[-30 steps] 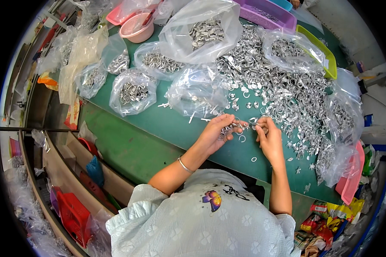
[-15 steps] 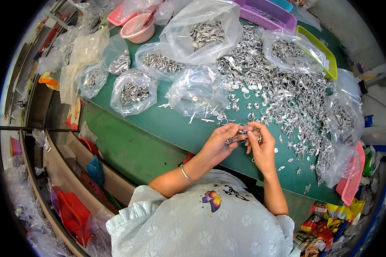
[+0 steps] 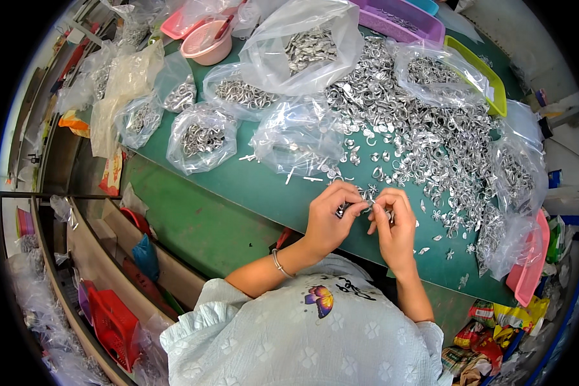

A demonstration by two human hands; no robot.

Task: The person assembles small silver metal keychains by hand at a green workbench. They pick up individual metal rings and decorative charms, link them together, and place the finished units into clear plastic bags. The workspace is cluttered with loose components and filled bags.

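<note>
both hands are pinching small silver metal pieces (image 3: pixel 361 207) together just in front of the big loose silver heap (image 3: pixel 431 135), the left hand (image 3: pixel 331 219) steadying while the right hand (image 3: pixel 392 228) is gripping its piece, likely for quick reach over the green mat (image 3: pixel 264 186).

A green-topped table (image 3: pixel 251 186) stands over wooden shelving (image 3: pixel 90 238).

Clear plastic bags (image 3: pixel 202 136) of metal parts crowd the green table's (image 3: pixel 251 186) far side. Colourful snack packets (image 3: pixel 489 331) lie at lower right; a red-yellow packet (image 3: pixel 112 172) sits left.
</note>
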